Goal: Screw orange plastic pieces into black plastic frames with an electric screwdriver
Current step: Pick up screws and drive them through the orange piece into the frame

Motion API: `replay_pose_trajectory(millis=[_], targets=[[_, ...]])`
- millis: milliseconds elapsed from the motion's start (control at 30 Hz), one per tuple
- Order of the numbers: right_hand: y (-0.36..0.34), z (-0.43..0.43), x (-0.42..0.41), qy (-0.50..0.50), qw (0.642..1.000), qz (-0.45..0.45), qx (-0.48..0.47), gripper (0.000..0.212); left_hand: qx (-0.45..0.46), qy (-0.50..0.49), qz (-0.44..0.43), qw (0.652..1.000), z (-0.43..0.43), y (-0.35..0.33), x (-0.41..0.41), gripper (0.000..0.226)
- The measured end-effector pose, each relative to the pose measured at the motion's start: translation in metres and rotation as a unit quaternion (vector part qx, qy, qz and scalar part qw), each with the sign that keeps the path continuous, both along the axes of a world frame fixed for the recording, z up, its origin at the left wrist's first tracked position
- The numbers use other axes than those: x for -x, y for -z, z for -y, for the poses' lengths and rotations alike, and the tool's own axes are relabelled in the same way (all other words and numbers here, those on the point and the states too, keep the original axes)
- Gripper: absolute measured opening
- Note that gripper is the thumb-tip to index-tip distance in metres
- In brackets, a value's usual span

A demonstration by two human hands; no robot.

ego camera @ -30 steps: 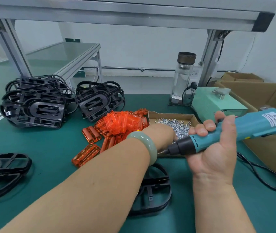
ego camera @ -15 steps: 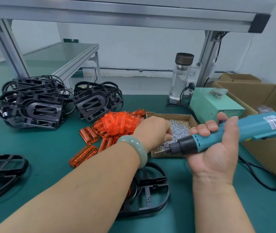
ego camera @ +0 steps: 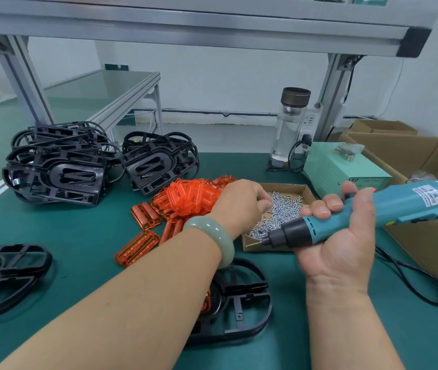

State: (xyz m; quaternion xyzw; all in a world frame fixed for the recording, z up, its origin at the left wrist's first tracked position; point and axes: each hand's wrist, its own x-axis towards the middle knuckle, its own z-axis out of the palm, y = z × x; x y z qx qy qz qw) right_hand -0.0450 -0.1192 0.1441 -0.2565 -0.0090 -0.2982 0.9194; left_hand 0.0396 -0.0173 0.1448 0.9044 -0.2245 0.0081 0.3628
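Dipping curled fingers (ego camera: 262, 200), any pinch hidden, into the cardboard tray (ego camera: 266, 248) of silver screws (ego camera: 284, 209), the left hand (ego camera: 242, 204) sits just beyond the leftward-pointing bit (ego camera: 255, 244) of the teal electric screwdriver (ego camera: 367, 206) gripped by the right hand (ego camera: 343, 244), black plastic frame (ego camera: 247, 311) lying nearer.

Factory assembly workstation. Indicators: green-matted workbench (ego camera: 79, 231) under a grey aluminium-profile frame (ego camera: 212, 28); stacked black plastic frames (ego camera: 57, 166) at 10 o'clock; shallow cardboard tray of small silver screws (ego camera: 290, 187) at centre; pale green metal power-supply box (ego camera: 346, 169) at 2 o'clock.
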Motion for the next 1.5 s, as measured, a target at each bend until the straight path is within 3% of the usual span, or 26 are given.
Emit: replay_pose_trajectory(millis=[100, 200, 433, 533, 767, 933, 1100, 1233, 1500], targets=[[-0.001, -0.001, 0.0, -0.002, 1.0, 0.001, -0.006, 0.02, 0.183, -0.049, -0.104, 0.976, -0.009, -0.007, 0.009, 0.021], [-0.002, -0.005, 0.001, -0.002, 1.0, -0.004, -0.014, 0.017, 0.364, -0.093, -0.184, 0.908, -0.026, -0.016, 0.025, 0.014], [0.0, -0.019, 0.003, -0.027, 0.998, -0.028, -0.049, 0.016, 0.479, -0.119, -0.264, 0.828, -0.084, -0.007, 0.085, 0.027], [0.0, -0.025, 0.004, -0.032, 0.997, -0.036, -0.065, 0.016, 0.533, -0.133, -0.269, 0.791, -0.095, 0.005, 0.107, 0.016], [0.001, -0.041, 0.007, -0.064, 0.992, -0.047, -0.097, 0.023, 0.551, -0.128, -0.348, 0.748, -0.097, 0.013, 0.121, 0.03], [0.0, -0.041, 0.008, -0.07, 0.992, -0.048, -0.097, 0.022, 0.581, -0.087, -0.421, 0.691, -0.098, 0.012, 0.122, 0.016], [0.0, -0.041, 0.009, -0.077, 0.991, -0.041, -0.097, 0.022, 0.594, -0.056, -0.461, 0.657, -0.098, 0.01, 0.123, 0.016], [-0.001, -0.042, 0.009, -0.077, 0.993, -0.036, -0.086, 0.023, 0.595, -0.057, -0.464, 0.654, -0.097, 0.011, 0.122, 0.015], [-0.001, -0.044, 0.01, -0.071, 0.995, -0.033, -0.064, 0.021, 0.577, -0.061, -0.446, 0.682, -0.098, 0.017, 0.123, 0.016]])
